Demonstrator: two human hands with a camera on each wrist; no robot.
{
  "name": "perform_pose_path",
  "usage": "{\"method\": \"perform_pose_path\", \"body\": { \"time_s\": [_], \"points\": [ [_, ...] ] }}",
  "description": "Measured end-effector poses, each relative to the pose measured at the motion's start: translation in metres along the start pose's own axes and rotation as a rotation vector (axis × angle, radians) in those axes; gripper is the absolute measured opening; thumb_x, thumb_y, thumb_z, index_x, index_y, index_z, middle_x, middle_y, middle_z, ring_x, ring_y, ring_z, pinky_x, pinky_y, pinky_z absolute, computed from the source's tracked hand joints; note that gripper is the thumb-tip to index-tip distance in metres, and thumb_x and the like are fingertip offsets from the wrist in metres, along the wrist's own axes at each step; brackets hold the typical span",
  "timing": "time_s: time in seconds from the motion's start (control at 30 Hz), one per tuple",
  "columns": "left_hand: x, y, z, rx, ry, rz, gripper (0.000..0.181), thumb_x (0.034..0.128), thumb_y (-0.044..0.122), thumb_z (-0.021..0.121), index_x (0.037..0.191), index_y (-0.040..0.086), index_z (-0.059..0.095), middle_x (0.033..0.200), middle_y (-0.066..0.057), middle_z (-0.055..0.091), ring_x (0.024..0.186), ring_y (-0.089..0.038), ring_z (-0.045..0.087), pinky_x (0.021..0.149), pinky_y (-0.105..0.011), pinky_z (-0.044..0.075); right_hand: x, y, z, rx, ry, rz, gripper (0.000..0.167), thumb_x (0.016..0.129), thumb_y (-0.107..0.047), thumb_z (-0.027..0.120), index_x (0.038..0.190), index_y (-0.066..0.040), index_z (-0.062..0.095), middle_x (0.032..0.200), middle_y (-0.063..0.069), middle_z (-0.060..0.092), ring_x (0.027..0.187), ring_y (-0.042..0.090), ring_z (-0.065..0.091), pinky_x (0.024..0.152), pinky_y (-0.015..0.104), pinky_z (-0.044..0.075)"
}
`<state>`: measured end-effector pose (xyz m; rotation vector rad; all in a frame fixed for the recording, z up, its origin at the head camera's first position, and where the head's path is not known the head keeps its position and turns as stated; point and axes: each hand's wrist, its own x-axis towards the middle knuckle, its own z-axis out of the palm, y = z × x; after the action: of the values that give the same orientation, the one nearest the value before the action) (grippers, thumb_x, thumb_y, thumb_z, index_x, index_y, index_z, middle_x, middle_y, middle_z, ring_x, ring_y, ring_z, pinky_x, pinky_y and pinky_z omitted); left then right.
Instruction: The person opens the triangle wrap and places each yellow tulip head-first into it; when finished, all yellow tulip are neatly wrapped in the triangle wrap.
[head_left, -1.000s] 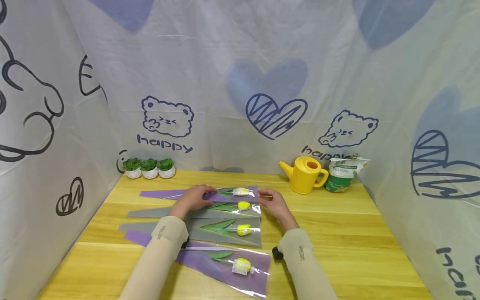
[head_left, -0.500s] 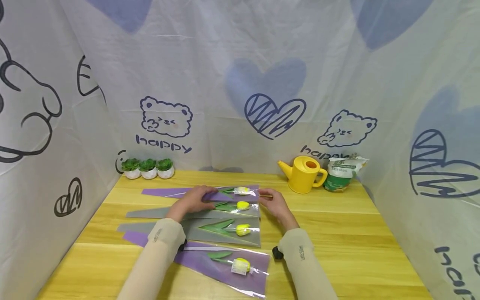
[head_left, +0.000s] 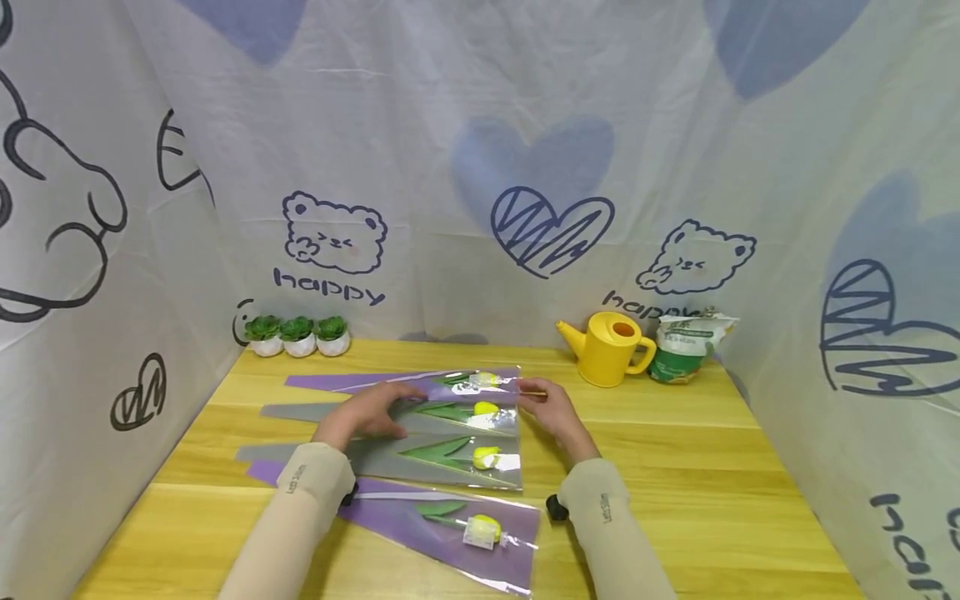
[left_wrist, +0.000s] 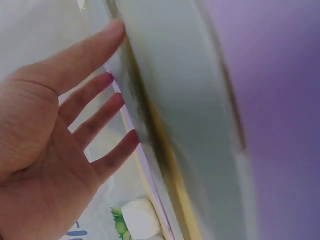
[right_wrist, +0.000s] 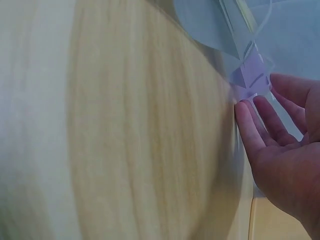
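Note:
Four-sided-looking wrapped single yellow tulips lie in a column, their stems pointing left. The farthest is in a purple sleeve [head_left: 420,385]; two grey sleeves, a farther one [head_left: 442,422] and a nearer one [head_left: 382,454], follow. Closest to the person is another purple sleeve [head_left: 420,533]. My left hand [head_left: 366,410] is over the farther grey sleeve, thumb and fingers spread apart; its fingertips reach the sleeve edges in the left wrist view. At the right end of the far purple sleeve, my right hand [head_left: 551,412] has extended fingertips against the clear wrap edge, also seen in the right wrist view.
Three small potted succulents [head_left: 298,337] stand at the back left of the wooden table [head_left: 697,492]. A yellow watering can [head_left: 609,352] and a green-and-white bag [head_left: 681,348] are at the back right. Printed cloth hangs around the table.
My left hand has drawn back toward the person and left, off the far purple sleeve. The far purple and farther grey sleeves have shifted slightly. My right hand stays nearly still.

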<state>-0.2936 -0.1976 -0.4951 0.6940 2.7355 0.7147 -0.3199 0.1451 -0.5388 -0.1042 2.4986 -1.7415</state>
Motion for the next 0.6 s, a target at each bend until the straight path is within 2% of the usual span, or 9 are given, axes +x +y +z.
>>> {"method": "perform_pose_path", "body": {
  "time_s": [0.33,0.47,0.6],
  "points": [
    [0.002,-0.0007,0.0041,0.021,0.047,0.019,0.062,0.0855,0.013,0.084,0.143,0.013,0.062,0.153,-0.016,0.054,0.143,-0.042,0.047,0.119,-0.06,0.034,-0.0002,0.0001,-0.004,0.0,0.001,0.003,0.034,0.098,-0.002,0.069,0.132,-0.001,0.068,0.135,0.02,0.066,0.123,0.037,0.064,0.103,0.045,0.055],
    [0.0002,0.0004,0.0049,0.033,0.064,0.062,0.062,0.0837,0.016,0.087,0.141,0.011,0.063,0.149,-0.016,0.058,0.14,-0.041,0.05,0.118,-0.059,0.036,0.0002,0.001,-0.004,0.003,0.0,0.003,0.034,0.098,-0.002,0.069,0.132,-0.001,0.068,0.134,0.019,0.066,0.123,0.037,0.064,0.103,0.045,0.054],
    [-0.0074,0.0032,0.0042,0.06,0.063,0.148,0.062,0.0782,0.019,0.091,0.135,0.009,0.068,0.138,-0.016,0.065,0.131,-0.04,0.057,0.112,-0.058,0.043,0.0,0.0021,-0.0042,0.001,-0.003,-0.013,0.034,0.098,-0.002,0.069,0.132,0.001,0.067,0.134,0.021,0.066,0.123,0.038,0.064,0.102,0.045,0.055]
  ]
}}
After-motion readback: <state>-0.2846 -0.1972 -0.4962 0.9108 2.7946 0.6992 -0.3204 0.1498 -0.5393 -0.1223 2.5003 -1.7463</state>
